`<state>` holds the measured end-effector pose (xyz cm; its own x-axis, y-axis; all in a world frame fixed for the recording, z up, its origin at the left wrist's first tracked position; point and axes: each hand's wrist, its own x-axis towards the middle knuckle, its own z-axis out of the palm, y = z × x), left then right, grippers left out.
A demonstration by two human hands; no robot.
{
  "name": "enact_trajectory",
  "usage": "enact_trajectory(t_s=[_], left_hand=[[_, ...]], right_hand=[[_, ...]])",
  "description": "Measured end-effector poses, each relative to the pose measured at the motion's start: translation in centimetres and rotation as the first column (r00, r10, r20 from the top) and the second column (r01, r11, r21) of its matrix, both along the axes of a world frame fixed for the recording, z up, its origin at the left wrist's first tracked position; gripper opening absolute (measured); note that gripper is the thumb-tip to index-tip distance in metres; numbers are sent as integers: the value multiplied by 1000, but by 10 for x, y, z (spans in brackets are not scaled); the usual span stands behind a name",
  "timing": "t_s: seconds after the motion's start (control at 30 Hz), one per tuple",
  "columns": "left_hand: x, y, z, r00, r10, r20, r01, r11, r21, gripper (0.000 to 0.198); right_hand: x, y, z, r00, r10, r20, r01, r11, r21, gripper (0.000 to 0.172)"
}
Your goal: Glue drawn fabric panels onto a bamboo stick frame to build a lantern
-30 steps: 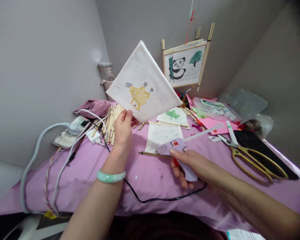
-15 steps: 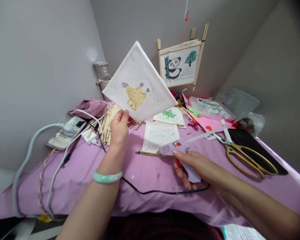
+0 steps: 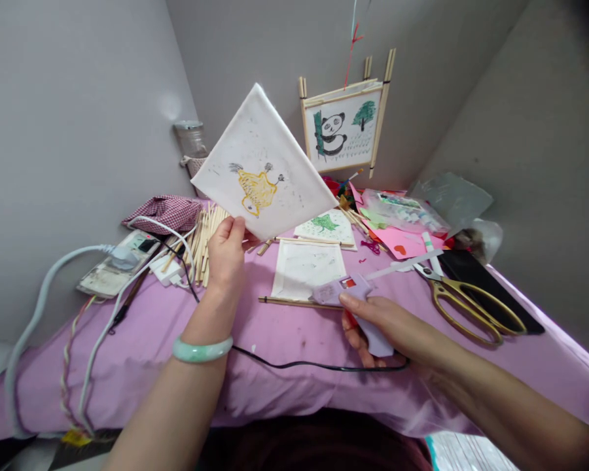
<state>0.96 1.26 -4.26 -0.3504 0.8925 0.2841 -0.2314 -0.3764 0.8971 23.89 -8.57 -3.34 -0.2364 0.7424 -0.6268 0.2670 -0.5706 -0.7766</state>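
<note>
Lilac tablecloth [image 3: 285, 337], bird panel [image 3: 269, 157] tilted in left grip [image 3: 226, 254]

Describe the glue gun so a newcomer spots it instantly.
Find the pink-purple tablecloth, then the right hand over its middle. The glue gun is gripped in that hand, its front end pointing left. Unlike the gold-handled scissors to its right, it is pale purple, with a long translucent stick poking from its back.
</note>
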Motion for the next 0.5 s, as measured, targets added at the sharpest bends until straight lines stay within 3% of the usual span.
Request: enact_trajectory(t_s=[0.5], left_hand=[[1, -1, 1, 1000, 0, -19, 0, 1000, -20, 20]], right_hand=[[10, -4, 5, 999, 21, 30, -22, 999, 24, 53]])
